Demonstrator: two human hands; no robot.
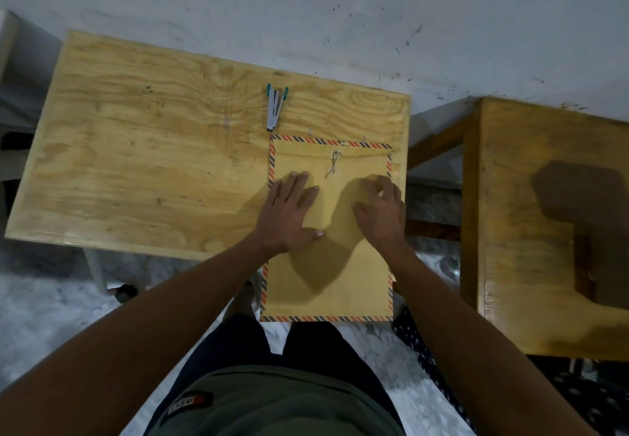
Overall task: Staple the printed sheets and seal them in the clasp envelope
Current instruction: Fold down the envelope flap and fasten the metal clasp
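At the lower centre of the frame, a tan clasp envelope (326, 285) edged with red and blue stripes is seen lying flat, its near end overhanging the front edge of the wooden tabletop (143, 163). The left hand (289, 214) is pressed flat on it with the grip spread apart, while the right hand (383, 209) is held over it with fingers loosely curled, clamped on nothing. Farther up, the flap is seen closed with its string clasp (333, 163), and just beyond lies a silver stapler (275, 108) with teal ends.

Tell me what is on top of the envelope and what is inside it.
Both hands, left and right, rest on the envelope, near its string clasp. Its closed flap hides any contents.
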